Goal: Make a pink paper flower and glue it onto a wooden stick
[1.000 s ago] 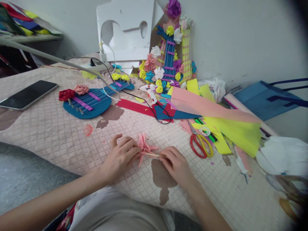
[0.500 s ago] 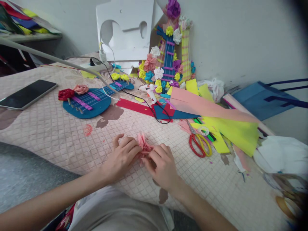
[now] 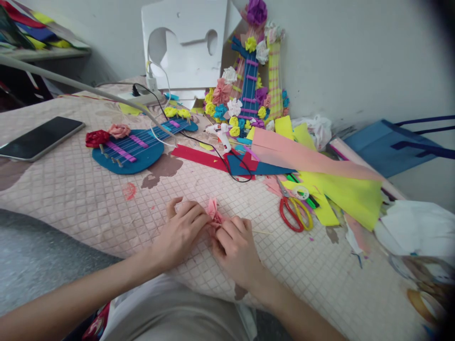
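My left hand (image 3: pixel 179 232) and my right hand (image 3: pixel 234 246) meet over a small pink paper flower (image 3: pixel 214 211) on the quilted cloth. Both hands pinch it, fingers curled, and they hide most of it. A thin wooden stick (image 3: pixel 262 232) pokes out to the right from under my right hand. Red and yellow scissors (image 3: pixel 296 212) lie a short way to the right of my hands.
A blue foam guitar (image 3: pixel 133 148) with paper roses lies at the left, a phone (image 3: pixel 40 138) beyond it. A white glue gun (image 3: pixel 220 134) with its black cord, loose coloured foam sheets (image 3: pixel 313 161), a flower-covered upright guitar (image 3: pixel 250 80) and a blue bag (image 3: pixel 394 147) crowd the back and right.
My right hand has slid left along the stick and closed over the flower beside my left hand. The flower's petals look more gathered.
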Action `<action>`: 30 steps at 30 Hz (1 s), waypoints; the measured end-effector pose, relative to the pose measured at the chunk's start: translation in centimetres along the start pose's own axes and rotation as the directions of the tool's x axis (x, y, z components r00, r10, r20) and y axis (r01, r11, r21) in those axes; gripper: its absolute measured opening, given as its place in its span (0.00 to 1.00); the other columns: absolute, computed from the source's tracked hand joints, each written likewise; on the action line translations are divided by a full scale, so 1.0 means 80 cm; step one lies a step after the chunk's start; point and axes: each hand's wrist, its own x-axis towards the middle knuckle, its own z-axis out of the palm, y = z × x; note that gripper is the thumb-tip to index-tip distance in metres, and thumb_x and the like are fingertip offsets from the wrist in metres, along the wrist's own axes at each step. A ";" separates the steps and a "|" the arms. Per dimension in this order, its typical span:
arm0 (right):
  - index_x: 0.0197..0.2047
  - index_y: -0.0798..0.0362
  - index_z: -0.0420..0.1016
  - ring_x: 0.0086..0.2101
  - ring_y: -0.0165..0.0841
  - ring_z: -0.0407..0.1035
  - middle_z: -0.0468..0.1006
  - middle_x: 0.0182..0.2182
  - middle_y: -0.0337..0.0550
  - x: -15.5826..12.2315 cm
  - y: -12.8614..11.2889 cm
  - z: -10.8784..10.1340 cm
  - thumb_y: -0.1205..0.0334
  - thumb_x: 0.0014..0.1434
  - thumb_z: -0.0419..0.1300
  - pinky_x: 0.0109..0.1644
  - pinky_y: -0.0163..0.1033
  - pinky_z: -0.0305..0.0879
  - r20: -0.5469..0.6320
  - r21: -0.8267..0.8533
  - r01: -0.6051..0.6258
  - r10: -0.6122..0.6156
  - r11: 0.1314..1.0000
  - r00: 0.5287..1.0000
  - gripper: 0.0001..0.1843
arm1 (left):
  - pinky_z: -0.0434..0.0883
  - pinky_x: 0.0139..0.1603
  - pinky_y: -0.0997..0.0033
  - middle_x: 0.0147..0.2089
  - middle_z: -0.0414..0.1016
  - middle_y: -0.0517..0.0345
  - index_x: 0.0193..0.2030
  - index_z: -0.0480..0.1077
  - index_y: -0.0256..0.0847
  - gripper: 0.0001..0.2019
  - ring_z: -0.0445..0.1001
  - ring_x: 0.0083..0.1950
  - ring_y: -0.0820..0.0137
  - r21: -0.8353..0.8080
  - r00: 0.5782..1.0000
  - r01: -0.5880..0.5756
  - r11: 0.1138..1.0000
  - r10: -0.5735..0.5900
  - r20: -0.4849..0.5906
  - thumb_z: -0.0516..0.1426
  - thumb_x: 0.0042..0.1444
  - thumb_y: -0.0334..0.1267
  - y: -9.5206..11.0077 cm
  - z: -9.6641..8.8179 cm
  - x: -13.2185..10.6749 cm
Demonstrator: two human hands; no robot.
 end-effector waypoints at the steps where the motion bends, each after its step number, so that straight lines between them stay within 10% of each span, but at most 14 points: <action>1: 0.28 0.53 0.67 0.37 0.36 0.61 0.71 0.29 0.42 0.000 0.000 0.000 0.67 0.58 0.55 0.39 0.45 0.54 0.002 0.005 0.005 -0.005 1.000 1.000 0.07 | 0.46 0.58 0.50 0.38 0.72 0.58 0.39 0.71 0.42 0.09 0.66 0.46 0.65 0.001 1.000 0.001 1.000 -0.001 0.003 0.49 0.63 0.34 0.000 0.000 0.000; 30: 0.35 0.56 0.70 0.37 0.36 0.59 0.72 0.34 0.44 0.007 0.020 0.003 0.66 0.63 0.53 0.40 0.43 0.56 0.005 0.011 -0.004 0.004 1.000 1.000 0.06 | 0.45 0.60 0.51 0.38 0.74 0.60 0.39 0.71 0.43 0.06 0.68 0.49 0.65 0.012 0.991 -0.072 0.997 0.073 -0.108 0.53 0.62 0.36 -0.003 0.008 -0.004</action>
